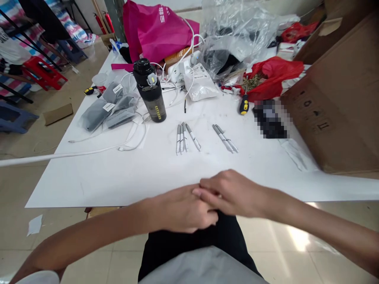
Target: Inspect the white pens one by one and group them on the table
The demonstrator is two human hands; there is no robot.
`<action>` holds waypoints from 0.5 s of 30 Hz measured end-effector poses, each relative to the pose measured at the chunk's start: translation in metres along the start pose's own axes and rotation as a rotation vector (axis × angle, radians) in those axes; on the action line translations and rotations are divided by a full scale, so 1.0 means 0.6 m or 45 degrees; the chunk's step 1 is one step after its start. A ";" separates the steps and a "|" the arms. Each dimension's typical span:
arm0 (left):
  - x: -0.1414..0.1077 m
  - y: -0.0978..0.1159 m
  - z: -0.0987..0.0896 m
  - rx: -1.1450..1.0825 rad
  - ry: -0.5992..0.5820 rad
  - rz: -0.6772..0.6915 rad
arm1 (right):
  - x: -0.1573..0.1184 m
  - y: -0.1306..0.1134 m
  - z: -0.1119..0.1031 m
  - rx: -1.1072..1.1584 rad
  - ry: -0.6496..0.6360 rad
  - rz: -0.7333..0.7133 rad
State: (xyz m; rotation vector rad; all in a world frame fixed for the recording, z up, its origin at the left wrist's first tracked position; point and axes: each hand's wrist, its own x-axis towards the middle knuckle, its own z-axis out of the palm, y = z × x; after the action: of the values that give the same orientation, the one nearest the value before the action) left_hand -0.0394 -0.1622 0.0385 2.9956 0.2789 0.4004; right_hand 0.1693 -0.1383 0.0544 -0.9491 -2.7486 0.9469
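At the table's near edge my left hand (186,209) and my right hand (237,193) are clasped together, above my lap. The fingers of both are curled, and the right thumb lies over the left fingers. No object shows in either hand. Beyond them, several grey-and-white pens (181,138) lie side by side on the white table (124,181), one of them slanted a little apart. Two more pens (224,138) lie close together to their right. Both groups point roughly toward me and touch neither hand.
A dark bottle (150,92) stands behind the pens. Bagged grey items (97,112) and white cables (103,150) lie left. A yellow-black screwdriver (244,104), red bag (274,75) and large cardboard box (337,102) are right. A pink bag (162,33) stands at the back.
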 end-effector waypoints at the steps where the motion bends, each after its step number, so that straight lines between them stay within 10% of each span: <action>1: 0.004 -0.021 0.003 -0.012 0.081 0.009 | 0.011 0.022 -0.014 0.000 0.014 0.078; 6: 0.017 -0.131 0.013 -0.304 0.344 -0.206 | 0.049 0.149 -0.049 -0.565 0.492 0.533; 15: -0.009 -0.221 0.062 -1.242 1.180 -1.037 | 0.049 0.232 -0.031 -0.682 0.472 0.878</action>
State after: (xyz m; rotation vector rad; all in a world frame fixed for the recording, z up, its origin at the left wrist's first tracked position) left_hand -0.0569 -0.0364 -0.0157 1.4253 0.9521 1.2803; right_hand 0.2247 -0.0256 -0.0150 -1.9921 -2.3909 0.0059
